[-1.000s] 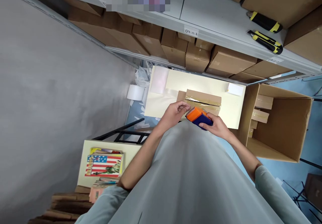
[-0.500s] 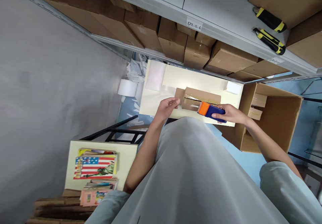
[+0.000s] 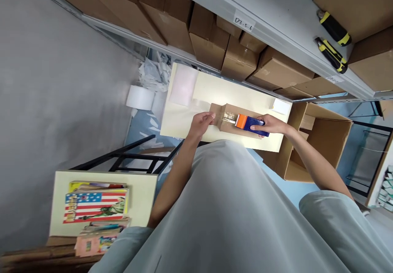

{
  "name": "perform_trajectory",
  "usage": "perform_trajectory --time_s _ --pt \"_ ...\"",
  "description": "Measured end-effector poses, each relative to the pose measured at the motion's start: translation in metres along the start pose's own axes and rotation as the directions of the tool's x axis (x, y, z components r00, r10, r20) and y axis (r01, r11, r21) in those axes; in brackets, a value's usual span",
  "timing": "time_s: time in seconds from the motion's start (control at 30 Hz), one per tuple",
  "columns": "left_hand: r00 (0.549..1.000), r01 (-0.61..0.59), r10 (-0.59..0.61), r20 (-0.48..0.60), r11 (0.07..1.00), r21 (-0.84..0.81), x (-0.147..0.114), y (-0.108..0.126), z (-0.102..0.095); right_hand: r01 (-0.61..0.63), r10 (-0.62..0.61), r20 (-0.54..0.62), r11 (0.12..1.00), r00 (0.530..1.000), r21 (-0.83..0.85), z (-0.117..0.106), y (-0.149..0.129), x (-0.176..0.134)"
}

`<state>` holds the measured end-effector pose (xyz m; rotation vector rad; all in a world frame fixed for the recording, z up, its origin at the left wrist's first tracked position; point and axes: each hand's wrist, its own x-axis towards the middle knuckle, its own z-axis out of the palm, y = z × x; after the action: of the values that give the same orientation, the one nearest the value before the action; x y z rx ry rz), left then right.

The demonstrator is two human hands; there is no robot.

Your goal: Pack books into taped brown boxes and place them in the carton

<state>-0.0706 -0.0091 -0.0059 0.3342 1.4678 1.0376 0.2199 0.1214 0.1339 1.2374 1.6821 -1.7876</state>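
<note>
A small cardboard box [image 3: 245, 110] lies on the cream table, its left end flap [image 3: 216, 110] standing out to the side. My left hand [image 3: 201, 123] is closed at the edge of that flap, thumb and fingertips pinched on it. In my right hand [image 3: 266, 124] is a tape dispenser [image 3: 254, 126] with a dark blue body and an orange front, held over the middle of the box. Shiny clear tape [image 3: 229, 116] shows on the box between the dispenser and the flap.
An open carton [image 3: 330, 142] with small boxes inside stands at the table's right end. A white box [image 3: 280, 106] and white wrap sheet [image 3: 184, 85] lie on the table [image 3: 208, 86]. Boxes and two utility knives [image 3: 332, 56] occupy shelves ahead. Magazines [image 3: 96, 205] lie on a lower-left table.
My right hand has brought the tape dispenser left and up onto the box. My left hand has closed on the flap. The camera view has shifted slightly.
</note>
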Motion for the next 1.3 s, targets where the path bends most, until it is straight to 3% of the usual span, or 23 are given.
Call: perform_trajectory --time_s 0.23,0.4,0.53,0.7,0.77,0.83,0.9,1.0,1.2,1.3 --pt "0.998 0.054 -0.053 -0.035 0.998 0.014 0.021 -0.021 0.003 -0.048 0.048 -0.025 0.999 0.999 0.009 0.002 -0.001 0.012" --pt "0.994 0.109 -0.108 -0.025 0.993 0.037 0.032 -0.039 0.02 -0.073 0.068 -0.081 0.996 0.994 -0.051 0.005 -0.004 0.015" --pt "1.0 0.015 -0.013 -0.025 0.994 0.108 0.033 -0.051 0.029 -0.086 0.074 -0.121 0.992 0.99 -0.089 0.008 -0.005 0.014" --pt "0.988 -0.034 0.075 -0.133 0.958 0.286 0.014 -0.053 0.024 -0.055 0.04 -0.121 0.991 0.992 -0.121 0.01 0.0 0.013" --pt "0.986 -0.129 0.154 -0.059 0.945 0.3 0.001 -0.05 0.024 -0.049 0.031 -0.127 0.989 0.991 -0.138 0.01 0.002 0.014" --pt "0.971 -0.24 0.22 0.098 0.919 0.314 -0.011 -0.047 0.028 -0.053 0.034 -0.129 0.988 0.991 -0.147 0.011 0.005 0.014" --pt "0.939 -0.303 0.211 0.273 0.883 0.358 -0.017 -0.043 0.031 -0.055 0.034 -0.132 0.986 0.991 -0.157 0.012 0.007 0.015" --pt "0.875 -0.39 0.156 0.459 0.788 0.476 -0.015 -0.036 0.033 -0.044 0.016 -0.146 0.981 0.989 -0.19 0.013 0.01 0.017" --pt "0.764 -0.639 0.201 0.613 0.36 0.679 0.001 -0.021 0.046 -0.024 0.0 -0.119 0.979 0.993 -0.201 0.011 0.022 0.02" --pt "0.748 -0.663 0.164 0.643 0.228 0.713 0.002 -0.02 0.055 -0.007 -0.02 -0.128 0.979 0.992 -0.204 0.011 0.027 0.021"
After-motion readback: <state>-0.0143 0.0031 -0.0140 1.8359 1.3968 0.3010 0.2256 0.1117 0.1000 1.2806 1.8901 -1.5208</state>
